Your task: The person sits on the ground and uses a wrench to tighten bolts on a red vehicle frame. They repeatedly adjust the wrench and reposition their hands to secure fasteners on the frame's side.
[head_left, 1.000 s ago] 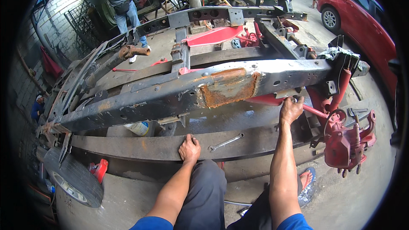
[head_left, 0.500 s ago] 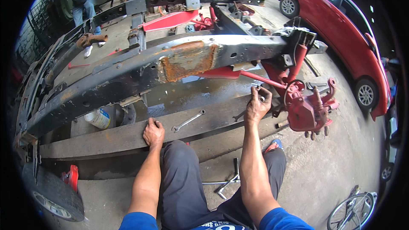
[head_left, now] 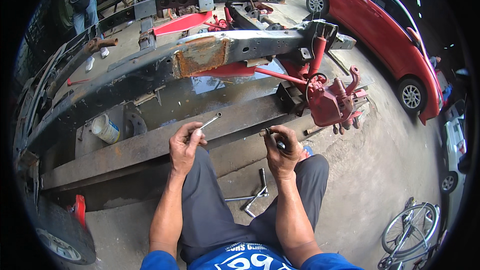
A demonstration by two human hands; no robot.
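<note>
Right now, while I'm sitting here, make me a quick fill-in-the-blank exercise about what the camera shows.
1. The wrench is in the person's ____ hand.
2. The bicycle lies on the ground to the person's ____.
3. The person's shirt is mostly ____.
4. The car at the picture's upper right is ____.

Missing words: left; right; blue; red.

A metal lug wrench and a bicycle are supported by the concrete floor; a red hatchback is also parked on it.
</note>
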